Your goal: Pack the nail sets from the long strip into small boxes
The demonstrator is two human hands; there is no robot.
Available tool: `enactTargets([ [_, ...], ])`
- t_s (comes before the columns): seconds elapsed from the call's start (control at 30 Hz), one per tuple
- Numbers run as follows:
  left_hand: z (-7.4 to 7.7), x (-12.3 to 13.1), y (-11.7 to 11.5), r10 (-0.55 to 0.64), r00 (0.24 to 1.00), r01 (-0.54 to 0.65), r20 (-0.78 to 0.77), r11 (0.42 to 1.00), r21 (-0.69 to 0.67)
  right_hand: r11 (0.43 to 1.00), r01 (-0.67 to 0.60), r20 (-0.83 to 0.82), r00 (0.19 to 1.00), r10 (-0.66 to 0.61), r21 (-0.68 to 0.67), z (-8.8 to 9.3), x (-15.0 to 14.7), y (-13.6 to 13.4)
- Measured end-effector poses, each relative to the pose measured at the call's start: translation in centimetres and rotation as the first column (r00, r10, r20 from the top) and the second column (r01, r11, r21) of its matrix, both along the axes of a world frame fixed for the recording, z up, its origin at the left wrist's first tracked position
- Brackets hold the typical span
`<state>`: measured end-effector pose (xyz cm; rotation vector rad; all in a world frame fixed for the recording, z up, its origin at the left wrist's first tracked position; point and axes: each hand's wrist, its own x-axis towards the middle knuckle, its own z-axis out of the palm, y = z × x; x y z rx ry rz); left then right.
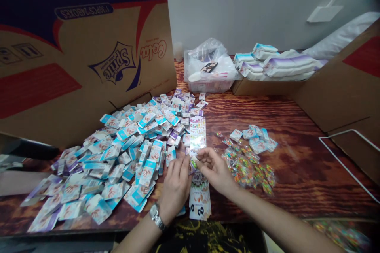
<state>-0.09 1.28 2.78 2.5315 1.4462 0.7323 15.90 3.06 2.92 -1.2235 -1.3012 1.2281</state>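
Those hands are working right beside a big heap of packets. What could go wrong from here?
The left hand sits against the heap of loose blue-and-purple packets, so a slip might slide some toward the front edge of the wooden table. The right hand is close to the clear sachets of colourful pieces, which could get knocked into the printed card strips.

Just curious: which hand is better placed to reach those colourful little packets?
Probably the right: the right hand is next to the colourful packets, while the left hand sits beyond the printed card strip.
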Motion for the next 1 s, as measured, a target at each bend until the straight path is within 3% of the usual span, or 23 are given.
enactTargets([
  [0.1, -0.2, 0.2, 0.1, 0.006, 1.000, -0.006, 0.014, 0.999, 0.046, 0.997, 0.052, 0.024, 0.998, -0.053, 0.051, -0.2, -0.6, -0.7],
  [0.23, -0.4, 0.4, 0.1, -0.002, 1.000, 0.000, 0.028, 0.998, 0.061, 0.991, 0.030, 0.202, 0.978, -0.055, 0.128, 0.5, -0.5, -1.2],
  [0.5, 0.5, 0.1, 0.3, -0.010, 0.988, 0.022, 0.152, 0.997, -0.078, 0.909, -0.316, 0.494, 0.856, 0.150, 0.272, 2.5, 2.2, -0.8],
  [0.63, 0.6, 0.4, 0.1, -0.061, 0.976, 0.085, 0.208, 0.991, -0.107, 0.907, -0.279, 0.449, 0.886, 0.117, 0.315, 2.2, 2.0, -0.3],
  [0.8, 0.3, 0.4, -0.2, -0.065, 0.976, 0.072, 0.207, 0.997, -0.029, 0.981, -0.034, 0.313, 0.949, -0.027, 0.189, 1.3, 0.7, -1.1],
  [1.0, 0.1, 0.6, -0.2, -0.013, 0.984, 0.011, 0.175, 1.000, 0.012, 0.980, -0.048, 0.171, 0.985, 0.014, 0.195, 1.4, 0.1, -1.7],
])
